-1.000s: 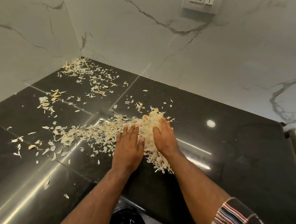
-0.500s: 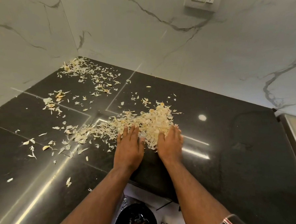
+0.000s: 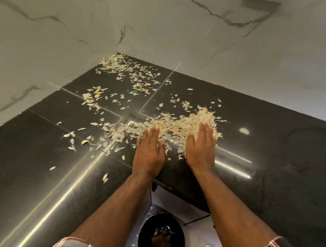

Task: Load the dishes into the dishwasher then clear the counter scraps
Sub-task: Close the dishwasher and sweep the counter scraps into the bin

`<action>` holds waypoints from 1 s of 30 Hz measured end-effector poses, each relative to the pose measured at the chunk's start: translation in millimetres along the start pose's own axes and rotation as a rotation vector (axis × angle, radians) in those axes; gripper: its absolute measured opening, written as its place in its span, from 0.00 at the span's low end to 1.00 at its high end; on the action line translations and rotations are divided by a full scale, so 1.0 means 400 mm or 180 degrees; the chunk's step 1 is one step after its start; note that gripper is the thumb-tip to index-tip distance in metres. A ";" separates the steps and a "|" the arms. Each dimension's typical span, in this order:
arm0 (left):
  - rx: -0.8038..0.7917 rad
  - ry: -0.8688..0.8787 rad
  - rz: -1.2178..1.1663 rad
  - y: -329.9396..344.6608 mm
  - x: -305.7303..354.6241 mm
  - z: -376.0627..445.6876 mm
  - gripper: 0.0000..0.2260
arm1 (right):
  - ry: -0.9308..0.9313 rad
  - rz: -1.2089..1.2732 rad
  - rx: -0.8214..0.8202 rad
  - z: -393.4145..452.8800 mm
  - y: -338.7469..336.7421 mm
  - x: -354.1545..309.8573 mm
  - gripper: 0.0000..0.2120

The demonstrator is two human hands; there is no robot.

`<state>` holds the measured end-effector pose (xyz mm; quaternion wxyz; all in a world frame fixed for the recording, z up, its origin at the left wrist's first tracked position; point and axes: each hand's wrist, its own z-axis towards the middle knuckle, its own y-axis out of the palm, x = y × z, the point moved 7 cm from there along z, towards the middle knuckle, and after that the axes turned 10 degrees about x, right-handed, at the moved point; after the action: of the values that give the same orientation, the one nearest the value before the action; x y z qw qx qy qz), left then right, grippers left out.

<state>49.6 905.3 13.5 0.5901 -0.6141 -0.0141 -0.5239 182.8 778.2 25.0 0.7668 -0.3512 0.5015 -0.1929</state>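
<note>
Head view, nearest first: a black bin (image 3: 160, 235) stands on the floor below the edge of the dark polished surface (image 3: 48, 186), between two striped sleeves. Farther out, the left hand (image 3: 149, 154) and right hand (image 3: 201, 147) lie flat on the surface a little apart, fingers straight and close together, gripping nothing, fingertips at the near edge of a heap of pale scraps (image 3: 177, 125). Beyond, thinner scraps trail back into the corner where the marble walls (image 3: 191, 37) meet.
</note>
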 end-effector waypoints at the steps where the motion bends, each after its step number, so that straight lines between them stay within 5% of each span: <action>1: 0.0123 -0.0138 -0.0077 -0.028 -0.020 -0.001 0.24 | -0.0198 0.0144 -0.0147 -0.018 0.007 -0.034 0.29; 9: 0.1363 -0.1185 -0.0177 -0.276 -0.219 -0.130 0.19 | -0.2661 0.0377 -0.2052 -0.444 0.213 -0.296 0.28; 13: 0.1632 -0.1460 -0.0029 -0.367 -0.280 -0.236 0.20 | -0.3462 0.0232 -0.2213 -0.570 0.240 -0.333 0.25; 20: 0.1681 -0.1679 -0.0049 -0.436 -0.351 -0.326 0.20 | -0.2262 -0.0677 -0.1760 -0.337 0.250 -0.281 0.31; 26: 0.1526 -0.1664 -0.0151 -0.467 -0.403 -0.330 0.20 | -0.3146 -0.0118 -0.2332 -0.651 0.279 -0.425 0.30; 30: 0.1408 -0.1540 -0.0173 -0.481 -0.425 -0.319 0.20 | -0.2727 -0.0716 -0.1810 -0.515 0.327 -0.420 0.32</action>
<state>-229.3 971.5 6.4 0.6745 -0.5771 -0.2837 -0.3627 -81.8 904.6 -15.9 0.7521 -0.6444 0.1347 0.0305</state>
